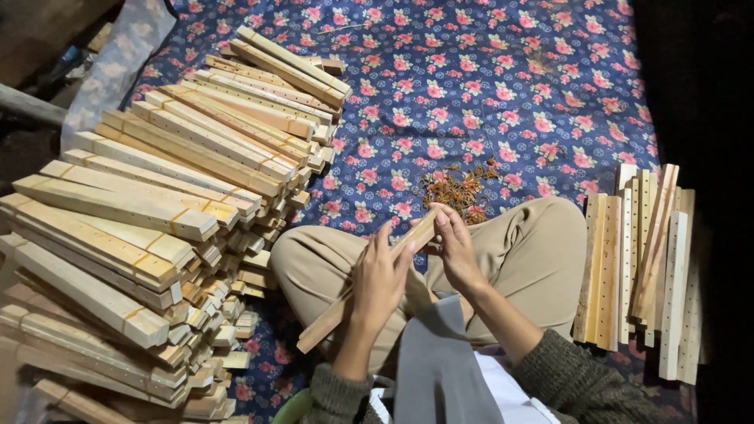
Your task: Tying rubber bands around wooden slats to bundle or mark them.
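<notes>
I sit cross-legged on a blue flowered cloth. A long wooden slat lies slantwise across my lap. My left hand grips the slat around its middle. My right hand holds its upper end, fingers curled over the tip. A small heap of orange-brown rubber bands lies on the cloth just beyond my knees.
A large stack of bundled wooden slats fills the left side, ends facing me. A smaller row of drilled slats lies flat at my right. A grey-white sack sits at the upper left. The right edge is dark.
</notes>
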